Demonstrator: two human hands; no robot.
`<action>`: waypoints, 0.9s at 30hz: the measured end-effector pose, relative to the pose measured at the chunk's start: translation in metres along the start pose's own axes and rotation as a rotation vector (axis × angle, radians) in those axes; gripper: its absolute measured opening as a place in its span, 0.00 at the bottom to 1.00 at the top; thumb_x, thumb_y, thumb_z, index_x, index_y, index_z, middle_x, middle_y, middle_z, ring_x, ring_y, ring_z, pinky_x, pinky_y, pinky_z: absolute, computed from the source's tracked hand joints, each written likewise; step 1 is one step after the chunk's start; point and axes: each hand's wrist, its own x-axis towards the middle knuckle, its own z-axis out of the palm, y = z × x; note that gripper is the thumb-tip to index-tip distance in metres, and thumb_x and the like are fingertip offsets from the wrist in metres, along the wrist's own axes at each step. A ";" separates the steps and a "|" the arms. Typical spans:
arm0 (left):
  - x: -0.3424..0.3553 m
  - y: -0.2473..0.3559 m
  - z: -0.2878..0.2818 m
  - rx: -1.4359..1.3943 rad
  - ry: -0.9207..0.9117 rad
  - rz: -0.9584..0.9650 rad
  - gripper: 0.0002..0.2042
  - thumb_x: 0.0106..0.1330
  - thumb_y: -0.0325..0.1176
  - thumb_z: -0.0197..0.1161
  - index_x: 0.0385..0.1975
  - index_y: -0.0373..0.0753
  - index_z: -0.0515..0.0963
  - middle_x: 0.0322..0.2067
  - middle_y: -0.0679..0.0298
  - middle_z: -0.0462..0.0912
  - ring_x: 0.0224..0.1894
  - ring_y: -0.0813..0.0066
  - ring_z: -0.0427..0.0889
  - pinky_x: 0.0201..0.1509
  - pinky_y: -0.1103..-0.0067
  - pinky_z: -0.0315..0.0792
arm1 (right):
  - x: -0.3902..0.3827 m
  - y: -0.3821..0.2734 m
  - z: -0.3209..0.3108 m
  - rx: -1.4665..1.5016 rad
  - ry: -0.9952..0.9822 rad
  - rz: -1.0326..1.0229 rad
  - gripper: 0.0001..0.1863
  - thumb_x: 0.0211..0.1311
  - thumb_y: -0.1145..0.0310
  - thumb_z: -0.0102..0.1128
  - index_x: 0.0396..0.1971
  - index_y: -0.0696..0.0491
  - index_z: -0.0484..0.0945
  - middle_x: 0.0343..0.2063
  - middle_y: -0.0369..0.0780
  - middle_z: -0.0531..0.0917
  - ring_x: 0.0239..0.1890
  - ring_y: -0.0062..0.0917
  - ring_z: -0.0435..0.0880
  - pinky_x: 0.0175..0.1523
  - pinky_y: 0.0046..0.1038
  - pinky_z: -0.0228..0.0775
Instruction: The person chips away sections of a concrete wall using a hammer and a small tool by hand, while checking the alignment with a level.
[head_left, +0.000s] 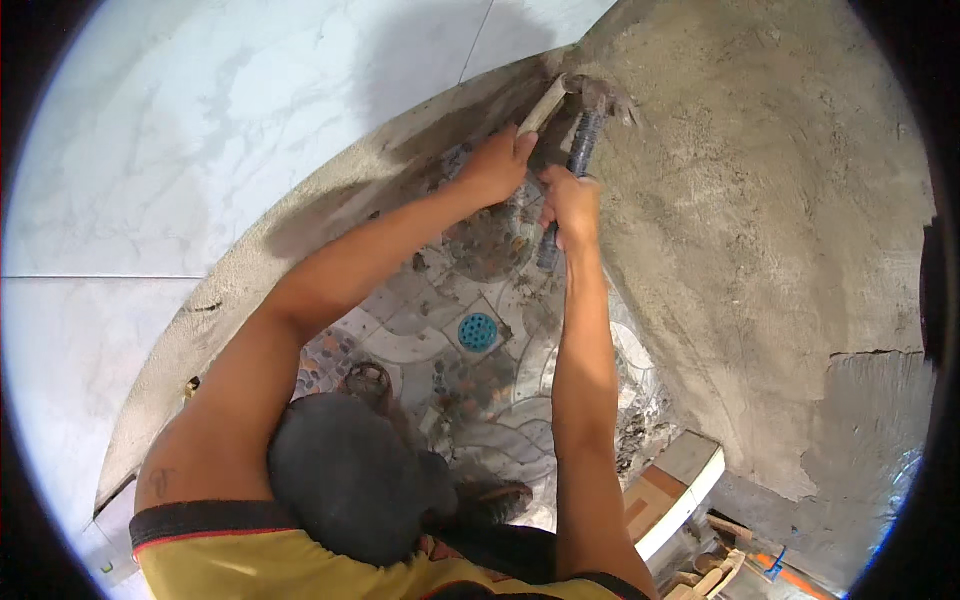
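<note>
Closed around a pale shaft (543, 107), the left hand (497, 165) holds it slanting up and right; the right hand (573, 205) is wrapped around the dark, ridged handle of a hammer (587, 140). The hammer's head lies beyond the right fist, just beside the shaft's upper end; whether they touch I cannot tell. The handle's butt sticks out below that fist.

Both tools are in the far corner, where a cement strip meets a rough, grey-brown cement wall (740, 200). Glossy white tiles (200, 150) with grey veining rise on the left. Below, the dirt-smeared floor (410, 310) mixes curved grey-white shapes with pebbled patches around a round, perforated teal drain cover (477, 332).

At lower right, a white-edged block (690, 490) bears a flat brown piece (652, 498), near some wood pieces (712, 578).
</note>
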 end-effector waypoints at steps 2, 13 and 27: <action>-0.001 -0.005 -0.012 0.004 -0.032 -0.076 0.27 0.77 0.53 0.45 0.50 0.30 0.73 0.44 0.37 0.81 0.51 0.37 0.79 0.54 0.55 0.71 | -0.015 -0.013 0.011 -0.045 0.072 -0.130 0.12 0.59 0.69 0.58 0.18 0.55 0.71 0.10 0.34 0.66 0.09 0.23 0.64 0.16 0.31 0.59; 0.000 -0.010 -0.010 0.009 0.057 0.010 0.24 0.76 0.51 0.47 0.47 0.32 0.73 0.38 0.40 0.82 0.43 0.37 0.81 0.46 0.56 0.72 | -0.023 -0.026 0.006 -0.070 0.055 -0.105 0.10 0.58 0.71 0.58 0.19 0.55 0.71 0.11 0.36 0.70 0.09 0.23 0.67 0.15 0.31 0.58; 0.000 -0.036 -0.010 0.016 0.092 0.055 0.25 0.76 0.53 0.45 0.50 0.33 0.74 0.38 0.41 0.83 0.43 0.40 0.82 0.47 0.58 0.73 | -0.059 0.020 0.004 0.243 0.237 -0.255 0.09 0.58 0.75 0.58 0.20 0.57 0.70 0.08 0.36 0.68 0.07 0.23 0.65 0.14 0.29 0.60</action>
